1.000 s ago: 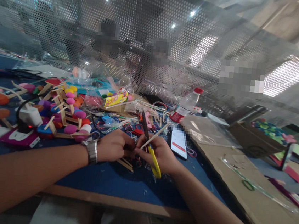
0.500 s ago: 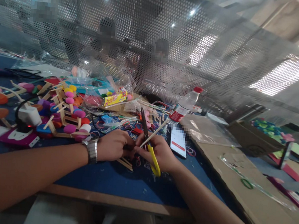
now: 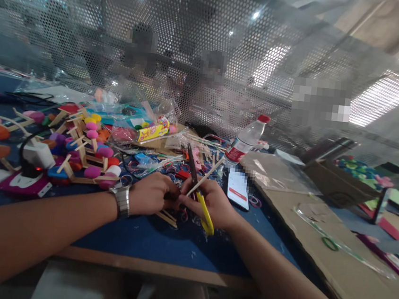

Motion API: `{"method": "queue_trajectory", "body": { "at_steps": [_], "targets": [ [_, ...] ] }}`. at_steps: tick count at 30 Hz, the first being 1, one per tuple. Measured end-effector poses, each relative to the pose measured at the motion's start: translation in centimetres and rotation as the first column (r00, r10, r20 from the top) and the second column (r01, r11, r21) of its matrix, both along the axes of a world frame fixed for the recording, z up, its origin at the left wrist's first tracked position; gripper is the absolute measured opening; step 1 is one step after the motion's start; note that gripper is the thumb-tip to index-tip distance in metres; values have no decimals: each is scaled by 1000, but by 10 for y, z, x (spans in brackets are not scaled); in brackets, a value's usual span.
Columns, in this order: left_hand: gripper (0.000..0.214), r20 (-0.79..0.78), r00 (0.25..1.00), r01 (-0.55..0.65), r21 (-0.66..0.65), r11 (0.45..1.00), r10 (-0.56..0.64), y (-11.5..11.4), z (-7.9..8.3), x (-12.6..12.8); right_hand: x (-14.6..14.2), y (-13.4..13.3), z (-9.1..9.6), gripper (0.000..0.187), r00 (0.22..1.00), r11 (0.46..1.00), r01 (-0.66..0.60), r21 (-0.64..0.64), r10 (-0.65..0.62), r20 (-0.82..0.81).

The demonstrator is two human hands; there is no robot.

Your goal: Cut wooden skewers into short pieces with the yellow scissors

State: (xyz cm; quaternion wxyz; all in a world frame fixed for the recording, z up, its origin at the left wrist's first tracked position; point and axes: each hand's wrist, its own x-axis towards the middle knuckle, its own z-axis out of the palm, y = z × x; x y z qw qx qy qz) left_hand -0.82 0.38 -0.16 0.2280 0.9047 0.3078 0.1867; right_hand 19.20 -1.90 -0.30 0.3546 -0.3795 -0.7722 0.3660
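Near the middle of the blue table, my two hands meet fingertip to fingertip. My right hand (image 3: 213, 203) is closed on a pair of scissors (image 3: 204, 213) with yellow handles, the dark blades pointing up and away. A thin pale wooden stick (image 3: 206, 176) also runs slantwise out of that hand, beside the blades. Curled closed, my left hand (image 3: 152, 193) has its fingertips against the right fingers; whatever they pinch is hidden. Short wooden sticks (image 3: 167, 218) lie just under the hands, among scraps and small coloured bands.
Stick pieces with coloured foam ovals (image 3: 92, 171) and a purple power strip (image 3: 25, 183) with a white plug crowd the left. A phone (image 3: 238, 188) and a red-capped bottle (image 3: 245, 140) stand right of my hands. Cardboard (image 3: 304, 236) covers the right side; perforated mesh (image 3: 181, 47) rises behind.
Almost nothing differs. Both hands, the scissors and the stick keep the same place; the view has shifted very slightly.
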Motion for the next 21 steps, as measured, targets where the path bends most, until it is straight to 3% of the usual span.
{"method": "queue_trajectory", "body": {
  "at_steps": [14, 21],
  "targets": [
    [17, -22, 1000, -17, 54, 998, 18, -3, 4, 0, -1, -1, 1, 16, 1000, 1000, 1, -19, -1, -11],
    [16, -29, 999, -30, -19, 999, 29, -3, 4, 1, -1, 0, 2, 17, 1000, 1000, -3, -21, 2, -20]
  ]
}}
